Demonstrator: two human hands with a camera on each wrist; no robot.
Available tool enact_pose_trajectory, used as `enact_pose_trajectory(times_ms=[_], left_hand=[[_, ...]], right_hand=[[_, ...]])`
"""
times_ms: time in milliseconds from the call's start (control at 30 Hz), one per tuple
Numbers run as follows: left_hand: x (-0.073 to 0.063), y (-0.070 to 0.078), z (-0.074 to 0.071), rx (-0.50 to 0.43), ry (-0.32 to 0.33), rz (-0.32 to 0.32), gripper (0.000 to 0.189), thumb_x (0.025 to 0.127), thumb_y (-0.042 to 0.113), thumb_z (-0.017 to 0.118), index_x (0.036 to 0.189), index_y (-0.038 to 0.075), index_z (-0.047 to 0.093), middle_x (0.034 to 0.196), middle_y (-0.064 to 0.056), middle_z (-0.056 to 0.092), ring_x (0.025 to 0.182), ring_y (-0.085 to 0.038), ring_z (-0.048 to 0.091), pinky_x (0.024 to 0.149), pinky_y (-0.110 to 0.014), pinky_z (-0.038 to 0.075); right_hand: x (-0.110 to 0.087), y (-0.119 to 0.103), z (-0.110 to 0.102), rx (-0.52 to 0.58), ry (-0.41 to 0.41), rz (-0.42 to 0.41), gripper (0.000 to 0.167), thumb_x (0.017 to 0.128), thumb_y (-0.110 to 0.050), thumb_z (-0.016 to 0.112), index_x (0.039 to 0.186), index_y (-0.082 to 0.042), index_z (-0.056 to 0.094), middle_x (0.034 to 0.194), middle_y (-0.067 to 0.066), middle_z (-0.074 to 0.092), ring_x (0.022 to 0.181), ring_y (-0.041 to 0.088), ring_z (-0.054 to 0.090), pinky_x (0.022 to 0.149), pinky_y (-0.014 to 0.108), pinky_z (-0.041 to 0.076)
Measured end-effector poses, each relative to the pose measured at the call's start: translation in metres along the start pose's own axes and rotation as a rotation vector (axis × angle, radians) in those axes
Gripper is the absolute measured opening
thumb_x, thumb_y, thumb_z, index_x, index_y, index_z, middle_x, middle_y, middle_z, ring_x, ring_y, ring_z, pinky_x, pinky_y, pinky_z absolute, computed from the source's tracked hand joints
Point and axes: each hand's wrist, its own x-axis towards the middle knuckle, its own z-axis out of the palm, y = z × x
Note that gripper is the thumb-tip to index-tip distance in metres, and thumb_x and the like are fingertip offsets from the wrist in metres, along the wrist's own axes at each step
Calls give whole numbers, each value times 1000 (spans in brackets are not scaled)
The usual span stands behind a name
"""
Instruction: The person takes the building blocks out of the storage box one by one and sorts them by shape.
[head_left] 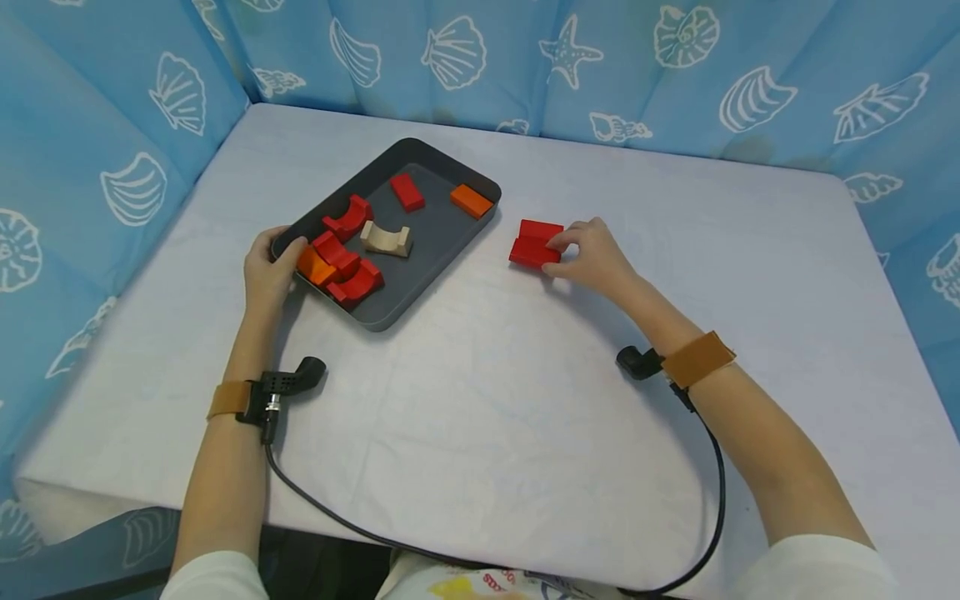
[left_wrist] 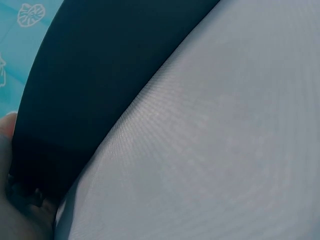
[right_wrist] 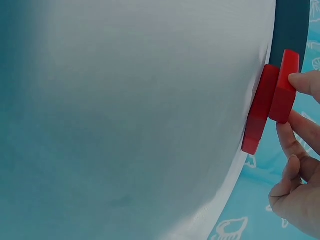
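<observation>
Head view: A dark grey rectangular tray with rounded corners (head_left: 438,250) is located on a white cloth-covered table (head_left: 480,433), left of centre. The left hand (head_left: 268,271) is clamped on the tray's near-left corner, thumb over the rim. Inside the tray, beside that thumb, an orange block (head_left: 315,267) lies against a cluster of three red blocks with curved cut-outs (head_left: 356,285). A pale wood-coloured block with a curved cut-out (head_left: 386,241) sits beside the cluster. A red rectangular block (head_left: 407,192) and an orange rectangular block (head_left: 471,201) lie toward the far end. Right of the tray, outside it, the right hand (head_left: 592,258) pinches a red flat-sided block (head_left: 531,252). A second red block (head_left: 542,228) shows directly behind it.

Left wrist view: The tray's dark outer wall fills the upper left. Part of the left hand is at its lower end; the fingertips are largely in shadow.

Right wrist view: Fingertips bear on the pinched block. The second block lies against the white cloth, beneath the pinched one. Whether the two blocks touch cannot be determined.
</observation>
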Motion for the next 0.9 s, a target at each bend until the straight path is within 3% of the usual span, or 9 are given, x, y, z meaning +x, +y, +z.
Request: enact_pose_trajectory(times_ms=[167, 433, 900], left_hand=[[0, 0, 0, -2, -1, 10, 45, 87, 31, 53, 122, 3, 50, 119, -12, 49, 99, -14, 43, 84, -23, 35], [-1, -1, 0, -12, 6, 7, 44, 87, 30, 53, 121, 3, 50, 116, -11, 50, 91, -13, 42, 74, -22, 35], [-1, 0, 0, 0, -4, -8, 46, 87, 32, 53, 123, 3, 49, 120, -11, 48, 97, -14, 42, 85, -24, 36]], right_hand=[[-1, 2, -1, -2, 6, -25, 37, 76, -17, 70, 108, -1, 62, 105, 15, 53, 103, 29, 38, 73, 41, 45], [-4, 4, -2, 7, 14, -74, 35, 75, -16, 70, 105, 1, 64, 99, 14, 56, 97, 28, 39, 70, 38, 42], [-7, 6, -2, -27, -13, -100, 36, 75, -16, 70, 106, 0, 64, 103, 15, 57, 96, 28, 40, 72, 39, 40]])
